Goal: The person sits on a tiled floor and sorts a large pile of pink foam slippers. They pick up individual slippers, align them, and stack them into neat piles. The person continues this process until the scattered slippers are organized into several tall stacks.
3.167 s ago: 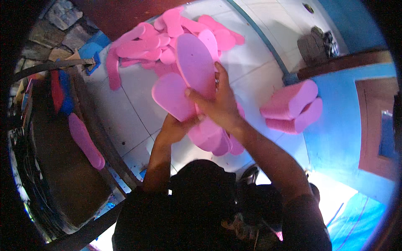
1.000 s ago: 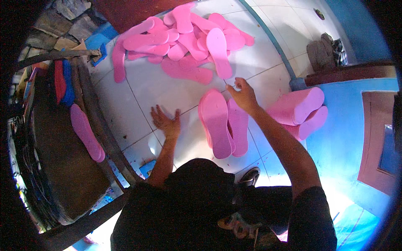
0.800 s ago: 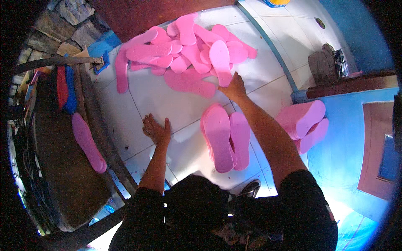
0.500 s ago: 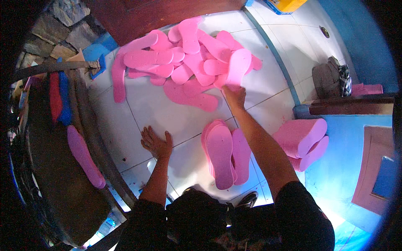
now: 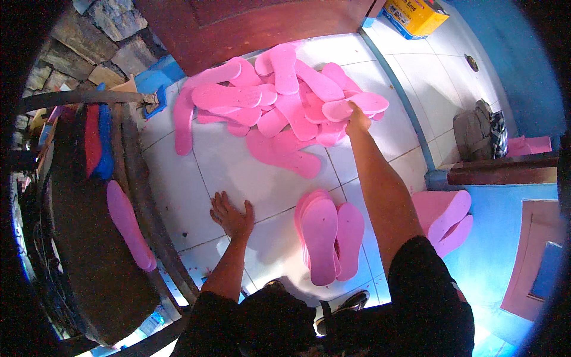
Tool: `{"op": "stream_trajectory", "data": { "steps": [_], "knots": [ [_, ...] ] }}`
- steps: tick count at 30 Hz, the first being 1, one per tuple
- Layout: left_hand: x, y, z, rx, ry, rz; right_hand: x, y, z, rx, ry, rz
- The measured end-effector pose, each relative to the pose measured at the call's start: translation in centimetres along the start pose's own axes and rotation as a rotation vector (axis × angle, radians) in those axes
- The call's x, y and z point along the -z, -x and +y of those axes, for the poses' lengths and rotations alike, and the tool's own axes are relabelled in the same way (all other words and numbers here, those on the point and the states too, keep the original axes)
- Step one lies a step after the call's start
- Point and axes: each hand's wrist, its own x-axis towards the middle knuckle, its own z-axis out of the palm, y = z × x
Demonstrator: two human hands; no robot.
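A loose pile of pink flip-flop soles (image 5: pixel 235 97) spreads over the tiles ahead of me. At its right side my right hand (image 5: pixel 358 119) grips one pink sole (image 5: pixel 372 102) by its edge, thumb on top; the fingers beneath are hidden. My left hand (image 5: pixel 232 215) is open over the floor, fingers spread and holding nothing. To the right of that hand, near my feet, two neat stacks of pink soles (image 5: pixel 320 241) stand side by side.
More pink soles (image 5: pixel 443 208) are stacked at the right by the blue wall, partly behind my right forearm. A dark bench (image 5: pixel 77 250) at the left bears a pink sole (image 5: pixel 129 226). A grey bag (image 5: pixel 473 131) and a yellow box (image 5: pixel 414 18) lie farther right.
The sole in my right hand has turned from pointing away to lying sideways, and the hand has shifted slightly right. The view has tilted a little. My left hand remains spread.
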Motion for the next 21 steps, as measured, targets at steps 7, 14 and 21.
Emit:
{"op": "stream_trajectory", "data": {
  "steps": [7,14,21],
  "knots": [
    [0.4,0.1,-0.6,0.036,-0.061,-0.033,8.1,10.8,-4.4,0.156,-0.343,-0.51],
    [2.9,-1.5,1.1,0.135,1.109,-0.048,14.2,23.9,-12.0,0.287,-0.055,-0.876],
    [15.6,3.8,15.2,0.056,1.656,-0.941,19.1,28.9,-8.9,0.149,0.079,-0.961]
  ]
}}
